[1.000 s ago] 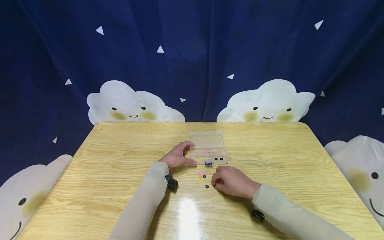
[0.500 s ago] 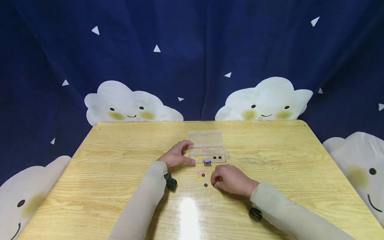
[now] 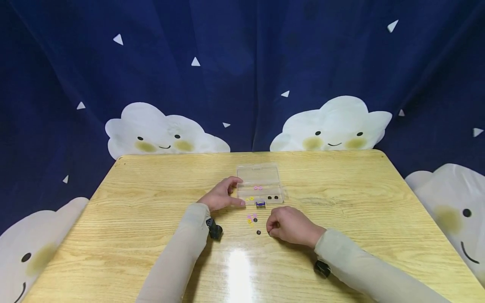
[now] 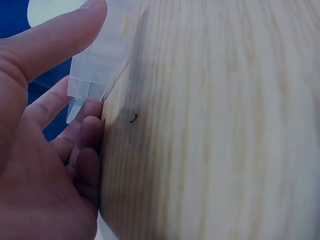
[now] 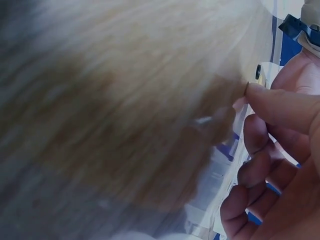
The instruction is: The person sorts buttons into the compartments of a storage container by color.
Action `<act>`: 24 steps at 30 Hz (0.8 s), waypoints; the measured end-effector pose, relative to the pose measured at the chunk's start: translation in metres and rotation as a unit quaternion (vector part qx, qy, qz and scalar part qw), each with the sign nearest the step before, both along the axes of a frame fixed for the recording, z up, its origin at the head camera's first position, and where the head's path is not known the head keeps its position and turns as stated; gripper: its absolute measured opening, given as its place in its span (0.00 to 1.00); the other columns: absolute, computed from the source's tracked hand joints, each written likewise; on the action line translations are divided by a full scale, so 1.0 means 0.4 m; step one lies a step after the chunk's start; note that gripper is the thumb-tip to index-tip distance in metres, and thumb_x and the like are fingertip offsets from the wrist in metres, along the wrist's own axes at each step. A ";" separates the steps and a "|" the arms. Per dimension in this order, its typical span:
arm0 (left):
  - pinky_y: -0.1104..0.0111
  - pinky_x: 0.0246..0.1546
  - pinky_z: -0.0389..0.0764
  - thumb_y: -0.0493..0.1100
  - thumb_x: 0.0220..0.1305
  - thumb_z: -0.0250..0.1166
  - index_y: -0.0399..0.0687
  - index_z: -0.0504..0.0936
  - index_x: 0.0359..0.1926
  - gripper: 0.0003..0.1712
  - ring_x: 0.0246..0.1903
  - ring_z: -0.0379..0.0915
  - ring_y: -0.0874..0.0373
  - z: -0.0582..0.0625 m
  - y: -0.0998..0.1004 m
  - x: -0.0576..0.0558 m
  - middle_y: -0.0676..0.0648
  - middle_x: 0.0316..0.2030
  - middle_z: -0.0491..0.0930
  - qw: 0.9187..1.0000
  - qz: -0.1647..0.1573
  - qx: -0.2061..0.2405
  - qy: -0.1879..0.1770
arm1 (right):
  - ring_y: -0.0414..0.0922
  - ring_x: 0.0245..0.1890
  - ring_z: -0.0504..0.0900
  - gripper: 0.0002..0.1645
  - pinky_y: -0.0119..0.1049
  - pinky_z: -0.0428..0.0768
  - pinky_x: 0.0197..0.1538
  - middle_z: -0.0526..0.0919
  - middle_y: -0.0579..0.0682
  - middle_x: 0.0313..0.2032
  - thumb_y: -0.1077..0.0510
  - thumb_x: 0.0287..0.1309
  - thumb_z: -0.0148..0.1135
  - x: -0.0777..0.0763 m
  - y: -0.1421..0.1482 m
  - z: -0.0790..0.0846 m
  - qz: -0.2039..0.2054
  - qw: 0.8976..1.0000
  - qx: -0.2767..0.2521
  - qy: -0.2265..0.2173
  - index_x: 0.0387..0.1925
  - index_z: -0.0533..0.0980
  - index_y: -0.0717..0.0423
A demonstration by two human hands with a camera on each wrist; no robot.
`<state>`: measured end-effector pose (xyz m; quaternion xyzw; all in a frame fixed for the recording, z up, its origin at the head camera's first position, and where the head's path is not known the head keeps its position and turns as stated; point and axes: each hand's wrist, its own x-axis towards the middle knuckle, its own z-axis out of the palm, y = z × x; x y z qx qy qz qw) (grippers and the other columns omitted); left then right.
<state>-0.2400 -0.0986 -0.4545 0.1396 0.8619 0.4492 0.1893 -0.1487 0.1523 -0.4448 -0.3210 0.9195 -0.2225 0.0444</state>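
Note:
My left hand [image 3: 219,197] grips the left end of a clear plastic box [image 3: 257,172], its thumb at the front corner and fingers farther back. The lid stands open toward the back. Inside lie pink buttons [image 3: 260,188] in the rear part, yellow buttons [image 3: 251,198] at front left and black buttons [image 3: 275,197] at front right. In front of the box, my right hand [image 3: 291,225] pinches a small dark button [image 5: 246,89] between thumb and index finger, low over the table. Only the button's edge shows; the fingers hide the rest.
Loose pink [image 3: 254,215] and yellow buttons [image 3: 249,221] lie before the box, beside a black button [image 3: 255,220]. Another black button [image 3: 259,232] lies nearer. A blue latch [image 3: 260,204] juts from the box's front. The wooden table [image 3: 151,185] ends at a dark blue curtain [image 3: 242,75].
The head view has shifted slightly. My left hand stays at the box; my right fingertips have moved only a little, and the dark button between them shows less.

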 end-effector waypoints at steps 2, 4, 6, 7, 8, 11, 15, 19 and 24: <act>0.60 0.53 0.67 0.43 0.52 0.78 0.51 0.68 0.67 0.43 0.50 0.62 0.52 -0.002 0.001 0.000 0.44 0.57 0.69 1.000 -0.001 0.000 -0.001 | 0.30 0.26 0.70 0.13 0.28 0.72 0.35 0.77 0.34 0.23 0.63 0.49 0.72 0.004 0.002 0.001 -0.001 1.000 0.001 -0.001 0.19 0.80 0.43; 0.61 0.52 0.67 0.43 0.51 0.78 0.51 0.68 0.67 0.43 0.50 0.62 0.52 -0.005 0.000 0.000 0.44 0.57 0.69 1.000 -0.003 -0.002 -0.003 | 0.30 0.26 0.69 0.13 0.28 0.71 0.35 0.76 0.34 0.23 0.63 0.49 0.72 0.008 0.002 0.001 -0.002 1.000 0.006 -0.003 0.19 0.80 0.43; 0.61 0.52 0.67 0.42 0.51 0.78 0.50 0.68 0.67 0.43 0.49 0.62 0.52 -0.008 0.000 0.001 0.44 0.56 0.69 1.000 -0.003 -0.004 -0.001 | 0.30 0.25 0.68 0.13 0.28 0.70 0.35 0.75 0.34 0.23 0.63 0.50 0.71 0.013 0.003 0.000 0.000 1.000 0.012 0.002 0.19 0.79 0.43; 0.60 0.52 0.67 0.42 0.51 0.78 0.50 0.68 0.67 0.43 0.49 0.62 0.52 -0.009 0.000 0.001 0.44 0.56 0.69 1.000 -0.003 -0.004 0.000 | 0.30 0.25 0.68 0.13 0.28 0.70 0.34 0.75 0.33 0.23 0.63 0.50 0.71 0.016 0.002 0.000 0.002 1.000 0.016 0.006 0.19 0.79 0.43; 0.60 0.52 0.67 0.42 0.52 0.78 0.51 0.68 0.67 0.43 0.49 0.62 0.52 -0.010 -0.001 0.002 0.45 0.57 0.69 1.000 -0.001 -0.004 0.000 | 0.30 0.25 0.67 0.12 0.28 0.70 0.34 0.74 0.33 0.23 0.63 0.50 0.70 0.018 0.002 0.001 0.005 1.000 0.020 0.014 0.19 0.79 0.43; 0.60 0.54 0.68 0.42 0.52 0.78 0.52 0.69 0.67 0.42 0.51 0.63 0.52 -0.013 -0.001 0.003 0.45 0.57 0.69 1.000 0.004 0.000 -0.001 | 0.30 0.25 0.67 0.13 0.28 0.71 0.33 0.75 0.34 0.23 0.64 0.49 0.70 0.021 0.000 0.001 0.018 0.999 0.026 0.038 0.19 0.79 0.43; 0.60 0.55 0.67 0.42 0.52 0.77 0.53 0.69 0.67 0.42 0.51 0.63 0.52 -0.013 -0.003 0.006 0.45 0.58 0.69 1.000 0.006 0.009 -0.007 | 0.30 0.24 0.68 0.14 0.27 0.71 0.32 0.76 0.35 0.23 0.65 0.49 0.70 0.022 -0.002 0.005 0.023 0.998 0.028 0.044 0.18 0.79 0.43; 0.60 0.54 0.67 0.42 0.52 0.77 0.52 0.68 0.68 0.43 0.51 0.62 0.52 -0.009 -0.005 0.005 0.45 0.59 0.68 1.000 0.000 0.011 -0.010 | 0.29 0.24 0.69 0.14 0.27 0.72 0.32 0.77 0.35 0.23 0.64 0.52 0.70 0.021 -0.001 0.008 0.021 0.999 0.029 0.035 0.18 0.80 0.43; 0.60 0.54 0.67 0.42 0.52 0.77 0.51 0.68 0.68 0.43 0.52 0.62 0.51 -0.003 -0.002 0.000 0.44 0.59 0.68 1.000 -0.004 0.010 -0.011 | 0.29 0.25 0.72 0.11 0.28 0.73 0.32 0.80 0.35 0.24 0.61 0.53 0.71 0.016 0.009 0.005 0.022 0.999 0.030 0.037 0.20 0.83 0.42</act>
